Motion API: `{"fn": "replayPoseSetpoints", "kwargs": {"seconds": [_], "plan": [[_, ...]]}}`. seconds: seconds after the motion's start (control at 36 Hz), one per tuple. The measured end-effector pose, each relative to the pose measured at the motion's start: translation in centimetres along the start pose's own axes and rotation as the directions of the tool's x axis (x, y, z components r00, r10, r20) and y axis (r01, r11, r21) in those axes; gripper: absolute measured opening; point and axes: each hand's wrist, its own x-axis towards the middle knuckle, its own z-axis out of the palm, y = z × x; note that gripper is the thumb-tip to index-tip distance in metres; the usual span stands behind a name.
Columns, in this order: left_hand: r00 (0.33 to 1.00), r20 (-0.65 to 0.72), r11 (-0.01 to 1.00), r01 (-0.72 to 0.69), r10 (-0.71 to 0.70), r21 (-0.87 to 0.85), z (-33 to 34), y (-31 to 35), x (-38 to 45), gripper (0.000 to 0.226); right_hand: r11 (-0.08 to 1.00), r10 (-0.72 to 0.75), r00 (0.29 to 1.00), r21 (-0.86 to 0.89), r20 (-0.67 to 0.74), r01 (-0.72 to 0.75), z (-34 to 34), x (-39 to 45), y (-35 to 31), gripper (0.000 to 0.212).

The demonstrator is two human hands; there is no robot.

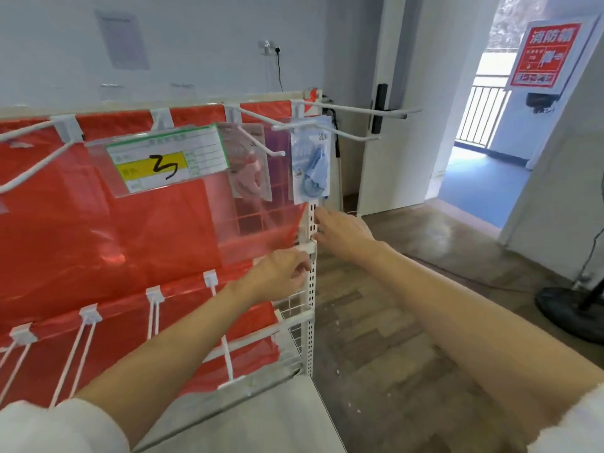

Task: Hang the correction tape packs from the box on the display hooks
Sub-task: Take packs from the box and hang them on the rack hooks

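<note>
Two correction tape packs hang from white hooks at the rack's upper right: a pink pack (250, 168) and, right of it, a blue pack (310, 161). The hook (340, 130) that carries the blue pack juts out to the right. My left hand (281, 276) is lower down, at the white slotted upright (312, 289), with its fingers curled near a white bracket. My right hand (343, 230) reaches to the same upright just below the blue pack, fingertips touching the post. Neither hand visibly holds a pack. No box is in view.
Red plastic sheeting (130, 240) covers the rack behind the hooks. A price label (166, 158) marked with a black scrawl hangs at upper centre. More white hooks (81, 348) line the lower row. A white door (385, 125) stands open at right, and a fan base (572, 312) sits on the floor.
</note>
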Motion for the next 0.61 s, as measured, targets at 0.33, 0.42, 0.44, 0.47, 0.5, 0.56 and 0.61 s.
{"fn": "replayPoseSetpoints", "kwargs": {"seconds": [0.33, 0.42, 0.44, 0.47, 0.5, 0.56, 0.61], "plan": [[0.978, 0.188, 0.996, -0.086, 0.092, -0.038, 9.0, 4.8, 0.4, 0.011, 0.989, 0.128, 0.984, -0.084, 0.126, -0.118, 3.7, -9.5, 7.4, 0.031], [0.954, 0.283, 0.995, -0.092, 0.096, -0.029, 11.6, 5.9, -0.4, 0.014, 0.987, 0.154, 0.971, -0.07, 0.183, -0.143, 6.1, -11.7, 8.9, 0.03], [0.944, 0.316, 0.996, -0.09, 0.094, -0.026, 12.5, 6.2, -0.7, 0.015, 0.986, 0.165, 0.965, -0.063, 0.204, -0.156, 7.0, -12.5, 9.3, 0.03], [0.934, 0.344, 0.996, -0.087, 0.091, -0.026, 13.4, 6.5, -1.1, 0.015, 0.984, 0.175, 0.959, -0.057, 0.224, -0.167, 8.0, -13.2, 9.7, 0.03], [0.924, 0.372, 0.997, -0.08, 0.082, -0.022, 14.3, 6.8, -1.4, 0.016, 0.983, 0.186, 0.952, -0.052, 0.243, -0.179, 8.9, -13.9, 10.0, 0.029], [0.909, 0.411, 0.998, -0.068, 0.067, -0.013, 16.1, 7.1, -2.2, 0.019, 0.978, 0.207, 0.935, -0.038, 0.287, -0.205, 10.9, -15.3, 10.6, 0.029], [0.891, 0.45, 0.998, -0.058, 0.057, -0.011, 18.0, 7.4, -2.8, 0.022, 0.972, 0.225, 0.912, -0.016, 0.344, -0.233, 13.0, -16.5, 11.2, 0.029]]}}
